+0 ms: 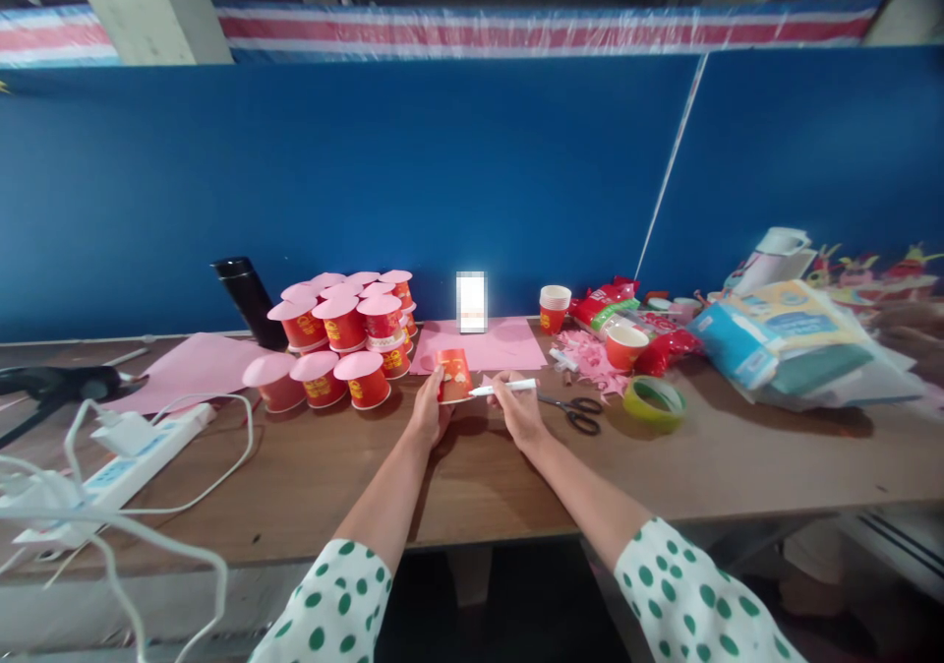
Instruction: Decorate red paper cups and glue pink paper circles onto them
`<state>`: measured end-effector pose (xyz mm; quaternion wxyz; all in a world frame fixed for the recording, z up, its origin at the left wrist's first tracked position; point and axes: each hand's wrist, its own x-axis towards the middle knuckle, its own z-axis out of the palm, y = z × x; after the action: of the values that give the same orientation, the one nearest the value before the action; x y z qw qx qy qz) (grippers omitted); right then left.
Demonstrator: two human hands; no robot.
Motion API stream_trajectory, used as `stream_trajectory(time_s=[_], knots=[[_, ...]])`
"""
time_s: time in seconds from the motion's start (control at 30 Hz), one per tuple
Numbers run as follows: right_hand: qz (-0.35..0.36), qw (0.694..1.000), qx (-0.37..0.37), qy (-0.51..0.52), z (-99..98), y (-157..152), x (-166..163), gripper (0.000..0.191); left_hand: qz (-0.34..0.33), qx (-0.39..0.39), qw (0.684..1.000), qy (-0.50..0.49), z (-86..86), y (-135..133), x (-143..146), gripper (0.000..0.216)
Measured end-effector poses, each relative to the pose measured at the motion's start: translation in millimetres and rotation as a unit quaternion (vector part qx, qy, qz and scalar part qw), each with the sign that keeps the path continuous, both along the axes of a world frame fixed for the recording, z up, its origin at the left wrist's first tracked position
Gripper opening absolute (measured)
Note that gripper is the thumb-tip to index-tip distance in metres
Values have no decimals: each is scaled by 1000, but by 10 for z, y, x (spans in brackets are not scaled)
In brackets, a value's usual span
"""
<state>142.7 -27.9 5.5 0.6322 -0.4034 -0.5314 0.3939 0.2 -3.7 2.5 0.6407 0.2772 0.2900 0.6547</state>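
My left hand (429, 409) grips a red paper cup (454, 375) standing upside down on the wooden table (331, 476). My right hand (518, 409) is closed around a white pen (505, 387), whose tip points at the cup's base. A pink paper sheet (501, 343) lies just behind the cup. To the left stands a stack of several upturned red cups with pink paper discs (346, 333) on them.
Scissors (577, 411) and a green tape roll (654, 402) lie right of my hand. A cup stack (554, 309), an open red cup (626, 345), pink scraps and packages sit at the right. A black flask (247, 301), power strip (140, 452) and white cables are at left.
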Motion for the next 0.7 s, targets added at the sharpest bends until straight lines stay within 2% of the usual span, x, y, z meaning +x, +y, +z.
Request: stream_trajectory(time_s=[0.7], knots=[[3, 1000, 11, -21, 29, -28, -10, 19, -5, 0, 1000, 2, 28, -18, 6, 28]])
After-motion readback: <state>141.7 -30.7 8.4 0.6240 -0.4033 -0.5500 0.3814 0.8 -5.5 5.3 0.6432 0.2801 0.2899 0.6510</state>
